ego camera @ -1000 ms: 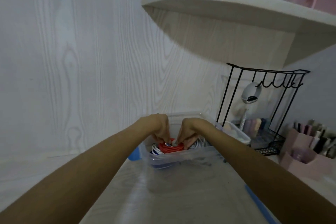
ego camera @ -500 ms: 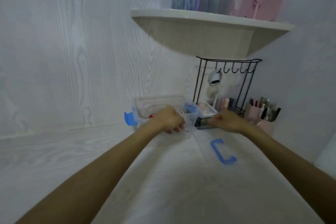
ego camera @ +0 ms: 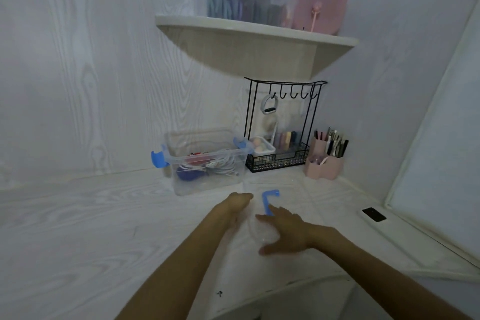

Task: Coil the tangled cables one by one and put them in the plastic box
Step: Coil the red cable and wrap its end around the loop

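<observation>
- The plastic box [ego camera: 205, 179] stands on the desk [ego camera: 104, 228] against the wall, open on top, with blue latches [ego camera: 158, 160] at both ends.
- Inside it lie the cables [ego camera: 218, 163]: white loops in the middle, a red coil behind them and a dark blue one low at the front left (all seen through the clear wall, so a little hazy).
- Just in front of the box lies a clear lid [ego camera: 255, 226] with a blue handle [ego camera: 267, 201], flat on the desk.
- The left hand [ego camera: 237, 205] is at the lid's left edge; I cannot tell whether its grip is closed on it.
- The right hand [ego camera: 284, 231] lies on the lid with fingers spread apart and straight, one fingertip at the blue handle.
- To the right of the box stand a black wire rack [ego camera: 280, 161] and a pink pen holder [ego camera: 324, 166]; a corner shelf [ego camera: 254, 34] hangs above.
</observation>
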